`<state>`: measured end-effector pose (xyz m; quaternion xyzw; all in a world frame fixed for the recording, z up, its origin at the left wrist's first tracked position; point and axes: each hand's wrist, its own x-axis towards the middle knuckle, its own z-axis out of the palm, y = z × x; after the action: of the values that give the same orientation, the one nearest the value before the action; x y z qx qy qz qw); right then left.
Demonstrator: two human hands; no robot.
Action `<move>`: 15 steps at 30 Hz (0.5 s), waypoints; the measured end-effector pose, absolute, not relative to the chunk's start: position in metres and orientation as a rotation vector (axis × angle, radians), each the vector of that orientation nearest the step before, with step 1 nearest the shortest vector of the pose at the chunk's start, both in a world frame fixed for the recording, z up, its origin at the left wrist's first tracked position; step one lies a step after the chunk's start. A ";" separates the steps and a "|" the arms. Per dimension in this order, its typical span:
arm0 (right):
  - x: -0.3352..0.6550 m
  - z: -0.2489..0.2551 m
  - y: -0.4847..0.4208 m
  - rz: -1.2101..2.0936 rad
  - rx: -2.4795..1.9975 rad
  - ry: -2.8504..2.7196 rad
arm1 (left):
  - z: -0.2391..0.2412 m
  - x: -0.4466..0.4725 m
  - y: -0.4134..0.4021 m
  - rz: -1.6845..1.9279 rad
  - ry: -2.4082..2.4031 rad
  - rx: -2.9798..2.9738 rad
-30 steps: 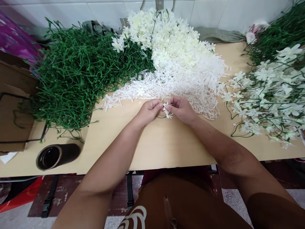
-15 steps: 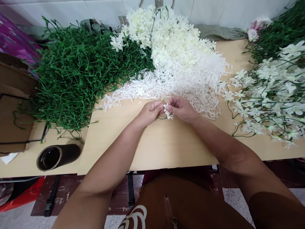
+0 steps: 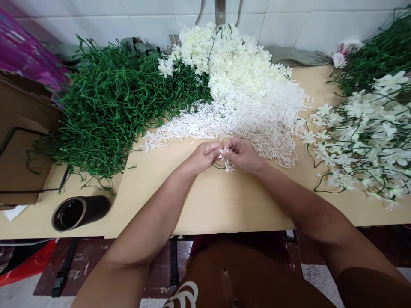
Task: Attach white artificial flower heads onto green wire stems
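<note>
Above the middle of the table my left hand (image 3: 205, 156) pinches a green artificial stem (image 3: 218, 167), part of which curves out below the fingers. Close against it, my right hand (image 3: 241, 153) has its thumb and fingers closed on a small white artificial flower (image 3: 222, 153). Another white flower (image 3: 229, 166) hangs just beneath the fingertips. How the parts join is hidden by the fingers. Just beyond both hands lies a spread of thin white stamens (image 3: 250, 117), with a heap of white flower heads (image 3: 237, 57) behind it.
Green stems (image 3: 105, 98) are piled at left, beside a cardboard box (image 3: 22, 141). A dark cup-shaped container (image 3: 81, 211) is near the front left edge of the table (image 3: 205, 209). Stemmed white flowers (image 3: 362, 141) lie at right. A tiled wall (image 3: 289, 30) stands behind.
The whole view has shifted slightly, so things sit lower in the picture. Both hands stay together at the small flower, with only slight finger movement.
</note>
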<state>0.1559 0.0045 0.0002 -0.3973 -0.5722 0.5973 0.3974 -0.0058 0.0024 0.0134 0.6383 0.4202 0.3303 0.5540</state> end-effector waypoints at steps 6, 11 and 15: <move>0.155 -0.004 0.005 1.512 -1.008 -1.411 | 0.015 -0.008 0.003 0.777 0.992 1.449; 0.166 0.011 0.003 1.455 -1.040 -1.385 | 0.010 -0.012 0.006 0.827 0.969 1.426; 0.203 0.047 0.004 1.021 -1.142 -1.436 | 0.008 -0.013 0.011 1.008 0.924 1.350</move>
<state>0.2026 0.0040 0.0474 -0.4719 -0.5930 0.4218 0.4977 -0.0127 0.0108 0.0075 0.5758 0.3939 0.4301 0.5730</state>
